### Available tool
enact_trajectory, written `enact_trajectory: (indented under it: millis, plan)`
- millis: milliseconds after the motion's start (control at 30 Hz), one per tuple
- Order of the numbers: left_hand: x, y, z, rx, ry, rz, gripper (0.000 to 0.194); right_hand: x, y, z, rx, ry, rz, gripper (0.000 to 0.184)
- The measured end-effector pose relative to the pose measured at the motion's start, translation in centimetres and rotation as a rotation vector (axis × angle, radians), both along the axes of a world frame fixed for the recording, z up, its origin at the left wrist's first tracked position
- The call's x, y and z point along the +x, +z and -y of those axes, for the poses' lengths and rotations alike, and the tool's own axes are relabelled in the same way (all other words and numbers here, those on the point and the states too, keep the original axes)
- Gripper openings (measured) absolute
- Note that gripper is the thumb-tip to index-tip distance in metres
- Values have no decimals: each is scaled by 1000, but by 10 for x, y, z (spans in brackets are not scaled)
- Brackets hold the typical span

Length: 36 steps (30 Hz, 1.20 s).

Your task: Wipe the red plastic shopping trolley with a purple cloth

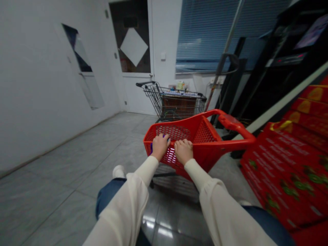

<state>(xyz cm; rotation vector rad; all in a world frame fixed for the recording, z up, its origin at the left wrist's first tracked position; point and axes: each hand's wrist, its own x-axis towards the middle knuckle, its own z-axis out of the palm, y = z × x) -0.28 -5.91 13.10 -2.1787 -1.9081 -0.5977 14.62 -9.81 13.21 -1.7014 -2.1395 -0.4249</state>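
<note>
A red plastic shopping trolley basket (202,136) with mesh walls and a long handle stands in front of me on the tiled floor. My left hand (160,146) curls over its near rim. A small blue-violet object (151,148) shows at the edge of that hand, mostly hidden, and I cannot tell what it is. Just to the side, my right hand (183,151) also grips the near rim. White sleeves cover both forearms.
A wire shopping cart (174,102) stands ahead by a white door (135,90). Stacked red printed cartons (289,164) rise close on the right, beside dark shelving (256,68). A white wall (51,85) runs along the left of the grey tile floor (64,177).
</note>
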Motion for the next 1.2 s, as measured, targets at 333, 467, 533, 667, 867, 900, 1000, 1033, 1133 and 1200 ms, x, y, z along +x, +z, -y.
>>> enact_trajectory:
  millis: [333,467,533,667,867,900,1000,1033,1133,1200]
  plan:
    - [-19,0,-20,-35,110,33,37,59,17,4,110,-144,91,38]
    - [14,3,-7,-22,10,16,37,59,12,-1,119,-133,69,39]
    - [27,1,-1,24,-84,22,37,61,11,-2,126,-125,66,37]
    - [9,-8,0,70,-145,89,37,67,13,1,129,-105,75,37]
    - [-7,-9,-5,74,110,143,37,60,16,3,138,-72,78,38]
    - [3,-7,-3,62,82,128,37,59,16,2,138,-72,79,38]
    - [37,-1,2,54,-77,86,36,58,15,1,140,-75,84,36]
    - [43,0,3,56,-122,77,36,59,15,1,143,-74,85,36]
    - [32,0,0,46,-146,75,37,60,13,2,161,-64,86,37]
    - [9,-2,-7,36,-86,77,37,59,12,2,164,-57,79,37]
